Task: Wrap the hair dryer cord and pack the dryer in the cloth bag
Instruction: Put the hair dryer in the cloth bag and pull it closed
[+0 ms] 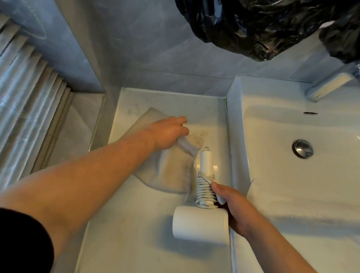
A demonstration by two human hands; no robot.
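The white plastic hair dryer (200,221) lies on the pale stone counter (130,236) along its right edge, beside the white ceramic basin (296,181). Its white cord (205,190) is coiled round the handle. The right hand (235,211) grips that handle (thumb on the coils). The left hand (167,134) pinches the mouth of the beige cloth bag (174,171), which lies flat mid-counter and touches the handle.

We look through one wide-angle camera worn on the person's head, facing forward and steeply down onto a white counter (130,247) set against a grey wall (157,54). We sit close. Both forearms enter from the bottom edge, and the left hand (167,134) and right hand (235,211) lie near mid-frame. The sink (295,191) fills the right side and a ribbed panel (19,90) the left. Straight edges bow toward the borders.
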